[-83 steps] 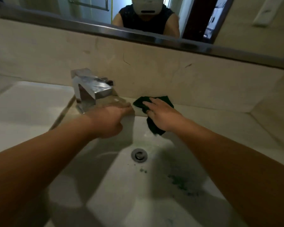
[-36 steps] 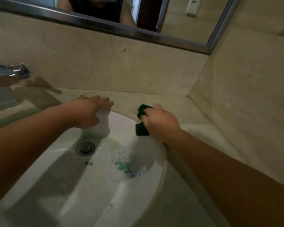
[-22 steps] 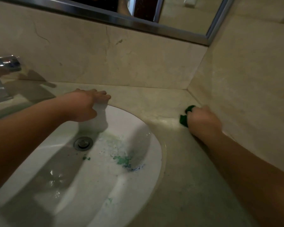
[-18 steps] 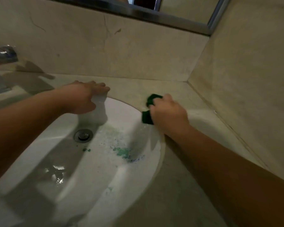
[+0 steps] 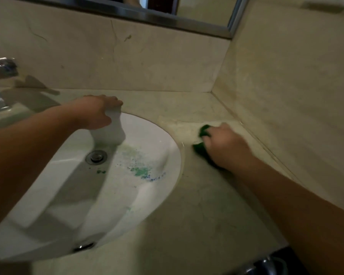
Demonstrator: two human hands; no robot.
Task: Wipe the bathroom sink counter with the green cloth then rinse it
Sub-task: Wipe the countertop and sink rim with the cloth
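My right hand (image 5: 226, 145) grips the bunched green cloth (image 5: 202, 135) and presses it on the beige stone counter (image 5: 207, 205), just right of the white sink basin (image 5: 72, 195). Most of the cloth is hidden under the hand. A wet streak lies on the counter behind it. My left hand (image 5: 96, 112) rests on the basin's far rim, its fingers bent over the edge. Green and blue flecks lie in the bowl near the drain (image 5: 96, 156).
A chrome faucet (image 5: 0, 76) stands at the far left edge. The stone backsplash and the right side wall (image 5: 286, 96) meet in a corner close behind my right hand. A mirror frame (image 5: 167, 18) runs above. A dark object (image 5: 270, 262) sits below the counter's front edge.
My right hand has swept the cloth back and forth on the counter between the basin rim and the right wall; it now lies between them. My left hand stayed on the rim.
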